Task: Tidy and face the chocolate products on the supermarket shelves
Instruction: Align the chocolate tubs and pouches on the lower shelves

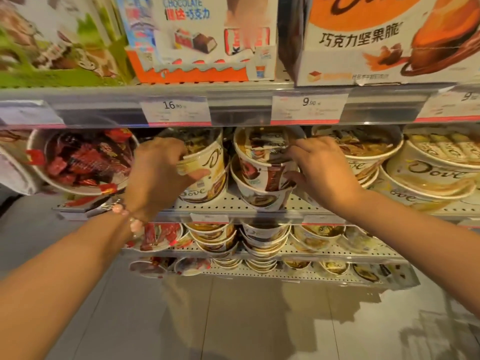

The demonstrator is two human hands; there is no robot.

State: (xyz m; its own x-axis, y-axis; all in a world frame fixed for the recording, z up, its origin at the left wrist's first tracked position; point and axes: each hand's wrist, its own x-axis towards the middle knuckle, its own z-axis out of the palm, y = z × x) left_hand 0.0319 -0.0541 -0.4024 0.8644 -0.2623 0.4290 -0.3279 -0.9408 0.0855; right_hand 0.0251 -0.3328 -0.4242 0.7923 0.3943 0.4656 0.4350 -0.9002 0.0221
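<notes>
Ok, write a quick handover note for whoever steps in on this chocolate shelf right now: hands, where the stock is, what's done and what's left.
Left hand: grips the upper cream Dove tub, which is tilted on the tub below it.
Right hand: grips the upper brown Dove tub, also stacked on another tub and leaning.
Stock: both stacks sit mid-row on the middle shelf. A red-wrapped chocolate tub is at the left, tipped forward; yellow Dove tubs are at the right.
Done: nothing visibly squared up.
Left: straighten both held tubs with logos forward, then probably the red tub and the rows below.
</notes>
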